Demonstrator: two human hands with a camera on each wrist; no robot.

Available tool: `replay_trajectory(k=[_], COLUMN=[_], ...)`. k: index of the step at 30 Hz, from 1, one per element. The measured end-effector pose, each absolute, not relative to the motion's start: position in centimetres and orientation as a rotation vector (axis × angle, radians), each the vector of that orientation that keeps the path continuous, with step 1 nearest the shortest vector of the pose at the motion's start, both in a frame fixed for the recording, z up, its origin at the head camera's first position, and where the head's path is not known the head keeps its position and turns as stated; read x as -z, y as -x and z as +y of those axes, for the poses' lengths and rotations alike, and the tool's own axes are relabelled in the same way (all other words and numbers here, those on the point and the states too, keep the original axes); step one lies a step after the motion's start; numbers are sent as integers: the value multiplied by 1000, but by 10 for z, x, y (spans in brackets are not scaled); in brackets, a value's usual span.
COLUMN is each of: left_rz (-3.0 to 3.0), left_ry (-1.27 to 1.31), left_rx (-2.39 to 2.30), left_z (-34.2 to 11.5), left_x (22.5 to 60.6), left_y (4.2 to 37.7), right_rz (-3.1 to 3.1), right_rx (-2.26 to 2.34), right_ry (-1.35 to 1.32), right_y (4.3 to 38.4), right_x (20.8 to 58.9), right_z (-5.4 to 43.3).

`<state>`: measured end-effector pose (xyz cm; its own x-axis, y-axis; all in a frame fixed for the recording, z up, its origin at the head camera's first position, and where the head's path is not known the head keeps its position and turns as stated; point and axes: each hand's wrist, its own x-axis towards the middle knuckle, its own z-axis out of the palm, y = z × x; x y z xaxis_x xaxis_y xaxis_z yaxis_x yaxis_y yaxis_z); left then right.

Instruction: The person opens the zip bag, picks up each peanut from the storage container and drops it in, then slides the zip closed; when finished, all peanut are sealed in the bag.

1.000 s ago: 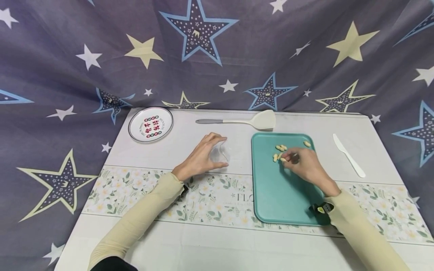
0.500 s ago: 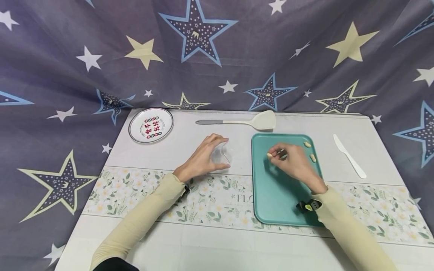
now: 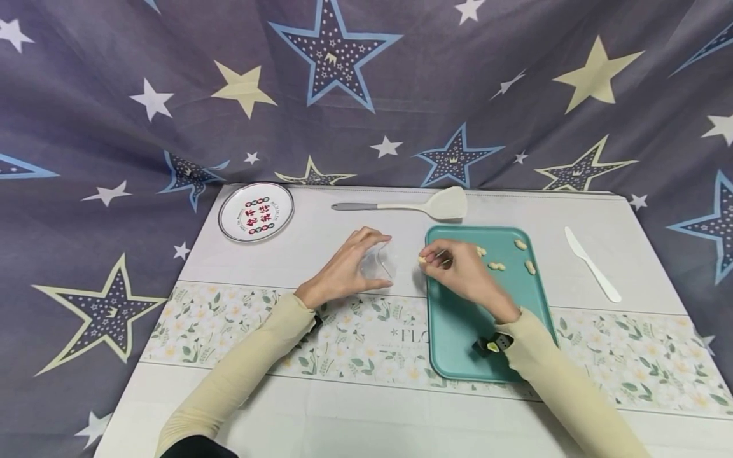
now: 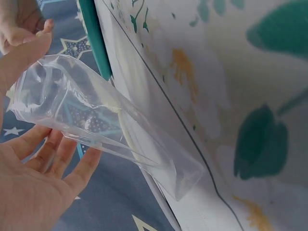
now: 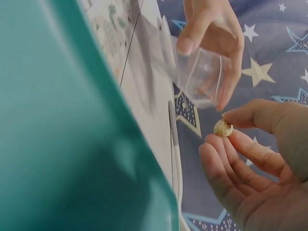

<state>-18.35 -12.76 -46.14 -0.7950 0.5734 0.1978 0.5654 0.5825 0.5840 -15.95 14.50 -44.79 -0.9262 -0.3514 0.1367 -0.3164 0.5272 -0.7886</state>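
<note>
My left hand (image 3: 346, 267) holds a clear plastic bag (image 4: 91, 106) upright on the table, thumb on one side of its mouth and fingers on the other. The mouth is spread wide. Between thumb and fingertips of my right hand (image 3: 466, 277) is a pinched peanut (image 5: 223, 128), over the left rim of the teal tray (image 3: 475, 350) and a short way right of the bag. Several unshelled peanuts (image 3: 496, 266) lie on the tray's far half, partly hidden behind the right hand.
A white plate (image 3: 235, 219) with red lettering sits at the back left. Behind the tray lies a spatula (image 3: 446, 203) with a grey handle, and right of it a white plastic knife (image 3: 590, 262). A star-patterned cloth (image 3: 366, 83) hangs behind the table.
My right hand has picked a peanut out from the group on the tray and carried it left toward the bag. The left hand has stayed nearly still.
</note>
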Motion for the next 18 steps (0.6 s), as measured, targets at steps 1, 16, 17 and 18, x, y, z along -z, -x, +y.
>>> replay_trajectory(k=[1, 16, 17, 18], left_rz=[2781, 2760, 2759, 2757], left_ry=[-1006, -1092, -1095, -1098], left_rx=[-1026, -1070, -1073, -1075], left_z=[-127, -124, -124, -124], left_x=[461, 461, 461, 460], left_y=[183, 181, 180, 180], right_rz=[2697, 2705, 2703, 2699], right_rx=[1393, 1448, 1451, 1457], right_ry=[597, 658, 661, 663], right_y=[160, 163, 164, 164], right_x=[448, 449, 449, 449], right_z=[142, 109, 108, 107])
